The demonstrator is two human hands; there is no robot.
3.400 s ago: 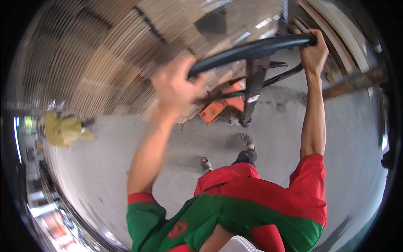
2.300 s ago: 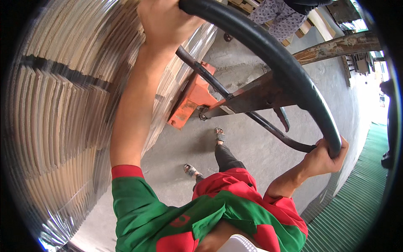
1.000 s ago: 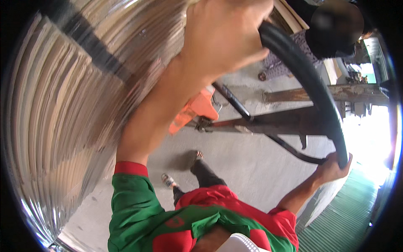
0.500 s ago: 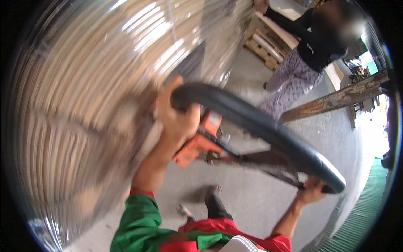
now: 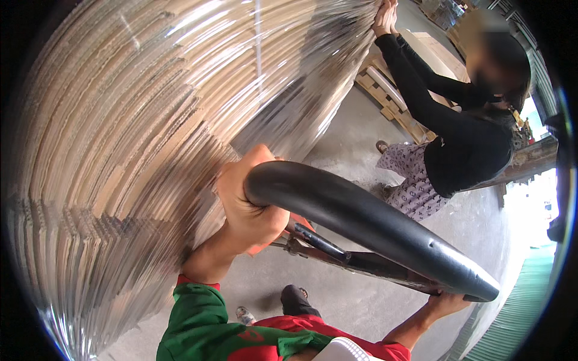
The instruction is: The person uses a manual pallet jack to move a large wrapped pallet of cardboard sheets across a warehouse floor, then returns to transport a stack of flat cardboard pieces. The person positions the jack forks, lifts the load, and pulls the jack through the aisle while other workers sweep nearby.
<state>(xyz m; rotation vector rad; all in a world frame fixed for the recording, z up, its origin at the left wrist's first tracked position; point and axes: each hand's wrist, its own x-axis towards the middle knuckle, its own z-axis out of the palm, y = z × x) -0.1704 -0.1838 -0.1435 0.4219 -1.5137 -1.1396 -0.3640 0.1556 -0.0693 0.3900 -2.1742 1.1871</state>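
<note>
A thick black loop handle (image 5: 361, 222) slants across the middle, on what looks like a pallet jack with a bit of orange body (image 5: 304, 222) showing below. My left hand (image 5: 250, 201) is wrapped round the handle's left end. At its lower right end, my right hand (image 5: 448, 304) is closed, with its fingers partly hidden under the handle. Close beside my left hand rises a tall stack of cardboard sheets (image 5: 120, 144) wrapped in clear film. The jack's forks cannot be seen.
A person in a black top (image 5: 469, 150) stands ahead on the right, both hands (image 5: 385, 18) against the stack's far edge. Behind lie wooden pallets (image 5: 391, 111). A rusty beam (image 5: 530, 162) is at the right, above a green corrugated sheet (image 5: 518, 307). Grey concrete floor (image 5: 355, 313) lies below.
The handle and my left hand sit lower in view. The other person now leans in, with both arms stretched to the stack. My feet have shifted slightly.
</note>
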